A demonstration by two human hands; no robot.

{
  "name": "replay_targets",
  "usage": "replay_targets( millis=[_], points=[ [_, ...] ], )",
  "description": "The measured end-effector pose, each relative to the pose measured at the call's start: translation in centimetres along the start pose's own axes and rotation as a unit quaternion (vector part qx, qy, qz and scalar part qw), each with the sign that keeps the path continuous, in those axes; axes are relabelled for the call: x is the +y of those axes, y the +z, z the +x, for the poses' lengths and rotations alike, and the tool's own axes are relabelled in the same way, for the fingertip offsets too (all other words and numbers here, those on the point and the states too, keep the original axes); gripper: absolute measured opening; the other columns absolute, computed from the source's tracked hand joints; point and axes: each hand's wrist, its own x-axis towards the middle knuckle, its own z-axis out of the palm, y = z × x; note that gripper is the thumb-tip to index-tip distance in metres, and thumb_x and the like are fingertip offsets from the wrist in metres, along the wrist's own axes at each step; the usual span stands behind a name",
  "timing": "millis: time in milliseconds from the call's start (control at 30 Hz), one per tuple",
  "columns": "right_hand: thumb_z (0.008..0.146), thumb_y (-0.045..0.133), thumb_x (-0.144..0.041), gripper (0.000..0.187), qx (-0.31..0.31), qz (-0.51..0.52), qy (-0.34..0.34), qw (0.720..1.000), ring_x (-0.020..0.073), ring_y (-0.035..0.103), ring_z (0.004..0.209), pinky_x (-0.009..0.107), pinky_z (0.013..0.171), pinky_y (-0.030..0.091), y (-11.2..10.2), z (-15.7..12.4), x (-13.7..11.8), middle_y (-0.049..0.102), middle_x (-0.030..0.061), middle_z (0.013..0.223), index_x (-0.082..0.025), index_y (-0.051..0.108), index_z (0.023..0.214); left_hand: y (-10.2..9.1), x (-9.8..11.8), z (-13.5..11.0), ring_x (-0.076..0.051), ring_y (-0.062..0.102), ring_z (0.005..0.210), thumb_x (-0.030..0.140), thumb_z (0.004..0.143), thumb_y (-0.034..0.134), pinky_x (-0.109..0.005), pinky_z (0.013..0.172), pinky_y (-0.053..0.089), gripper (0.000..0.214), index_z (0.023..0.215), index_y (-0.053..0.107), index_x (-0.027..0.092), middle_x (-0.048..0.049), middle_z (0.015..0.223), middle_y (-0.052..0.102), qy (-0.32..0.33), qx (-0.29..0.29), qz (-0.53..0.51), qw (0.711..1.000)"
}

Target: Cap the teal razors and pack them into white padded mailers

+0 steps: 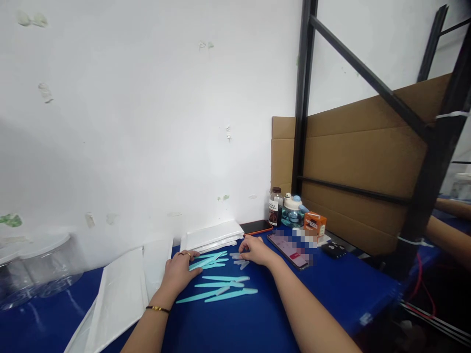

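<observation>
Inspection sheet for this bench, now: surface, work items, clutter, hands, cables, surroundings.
Surface: blue table cover, flat, no spills seen.
Job's things: teal sticks lie loose in front of the person; small clear caps lie beside them.
Clutter: white bags, orange-cased phone, second phone, bottle, blue jar and orange box at the back; clear tubs far left.
Hands: left hand palm down on the stick ends; right hand has its fingertips at the caps, grip unclear.
Cables: red cable right of the table, by the rack.
Surroundings: white wall; cardboard behind black rack; another person's arms far right.
</observation>
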Motion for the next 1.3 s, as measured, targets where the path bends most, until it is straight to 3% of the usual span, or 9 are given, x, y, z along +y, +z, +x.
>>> replay_targets(
  millis=[133, 233, 333, 500, 767, 867, 1100, 1200, 1300],
  points=[
    [0.063, 0.073, -0.04, 0.021, -0.097, 0.034, -0.058, 0.993, 0.0174, 0.056, 0.079, 0.031, 0.084, 0.033, -0.6, -0.9, -1.2, 0.064, 0.0004, 0.08, -0.022, 0.072, 0.073, 0.3, 1.5, -0.6, -0.019, 0.054, 0.095, 0.042, 0.069, 0.063, -0.027, 0.079, 0.036, 0.026, 0.091, 0.066, 0.027, 0.0001, 0.097, 0.063, 0.083, -0.03, -0.061, 0.994],
    [0.057, 0.076, -0.044, 0.025, -0.195, 0.015, -0.072, 0.978, 0.0184, 0.058, 0.078, 0.044, 0.098, 0.021, -0.4, -1.2, -1.7, 0.064, -0.0015, 0.075, -0.023, 0.071, 0.069, 0.7, 2.5, -0.9, -0.018, 0.053, 0.095, 0.04, 0.068, 0.064, -0.028, 0.082, 0.033, 0.019, 0.083, 0.067, 0.028, 0.0022, 0.094, 0.063, 0.122, -0.074, -0.072, 0.987],
    [0.058, 0.075, -0.043, 0.024, -0.229, 0.003, -0.061, 0.972, 0.0174, 0.058, 0.074, 0.053, 0.101, 0.009, 0.1, -1.1, -1.7, 0.064, -0.0023, 0.071, -0.022, 0.07, 0.069, 1.1, 3.0, -1.0, -0.017, 0.054, 0.091, 0.036, 0.072, 0.06, -0.028, 0.08, 0.031, 0.012, 0.076, 0.066, 0.026, 0.0022, 0.087, 0.063, 0.117, -0.1, -0.059, 0.986],
    [0.064, 0.073, -0.041, 0.021, -0.209, 0.013, -0.049, 0.977, 0.0148, 0.057, 0.069, 0.049, 0.101, 0.014, 0.0, -0.9, -1.7, 0.064, -0.0032, 0.068, -0.02, 0.068, 0.067, 0.7, 3.0, -0.9, -0.015, 0.055, 0.085, 0.035, 0.077, 0.053, -0.027, 0.079, 0.033, 0.017, 0.075, 0.065, 0.023, 0.0012, 0.086, 0.064, 0.106, -0.111, -0.046, 0.987],
    [0.062, 0.074, -0.037, 0.021, -0.057, -0.003, 0.023, 0.998, 0.0163, 0.055, 0.073, 0.029, 0.078, 0.035, -0.8, -0.4, -0.2, 0.063, 0.0007, 0.071, -0.019, 0.07, 0.072, -1.0, -0.2, -0.2, -0.018, 0.056, 0.09, 0.032, 0.078, 0.052, -0.028, 0.074, 0.034, 0.015, 0.078, 0.065, 0.024, -0.0004, 0.09, 0.064, -0.009, -0.027, 0.025, 0.999],
    [0.06, 0.075, -0.039, 0.025, -0.025, -0.011, -0.001, 1.0, 0.0179, 0.054, 0.081, 0.028, 0.077, 0.036, -0.5, -0.5, -0.6, 0.063, 0.0019, 0.084, -0.02, 0.071, 0.076, -1.0, 0.0, -0.4, -0.019, 0.055, 0.092, 0.033, 0.073, 0.059, -0.027, 0.075, 0.035, 0.017, 0.086, 0.064, 0.024, -0.0009, 0.093, 0.063, 0.008, -0.01, 0.001, 1.0],
    [0.056, 0.077, -0.043, 0.025, -0.209, 0.01, -0.08, 0.975, 0.0165, 0.056, 0.074, 0.044, 0.101, 0.021, 0.7, -1.8, -3.6, 0.058, -0.0044, 0.064, -0.022, 0.069, 0.066, -0.1, 2.6, -1.6, -0.016, 0.055, 0.083, 0.046, 0.064, 0.066, -0.023, 0.071, 0.038, 0.028, 0.081, 0.067, 0.024, 0.0018, 0.088, 0.063, 0.124, -0.148, -0.083, 0.978],
    [0.063, 0.073, -0.037, 0.017, -0.215, 0.006, -0.079, 0.973, 0.0153, 0.056, 0.072, 0.047, 0.102, 0.017, 1.0, -1.8, -4.0, 0.058, -0.0043, 0.062, -0.021, 0.069, 0.067, 0.5, 2.4, -1.3, -0.013, 0.055, 0.072, 0.043, 0.067, 0.062, -0.022, 0.061, 0.037, 0.023, 0.074, 0.067, 0.022, 0.0018, 0.08, 0.063, 0.115, -0.167, -0.077, 0.976],
    [0.065, 0.072, -0.03, 0.012, -0.174, -0.002, -0.074, 0.982, 0.015, 0.056, 0.073, 0.042, 0.098, 0.024, 0.4, -1.5, -3.2, 0.061, -0.0024, 0.07, -0.02, 0.068, 0.066, 0.4, 1.2, -0.8, -0.013, 0.055, 0.069, 0.04, 0.066, 0.062, -0.021, 0.061, 0.035, 0.019, 0.07, 0.066, 0.021, 0.0025, 0.075, 0.063, 0.089, -0.132, -0.057, 0.986]
  ],
)
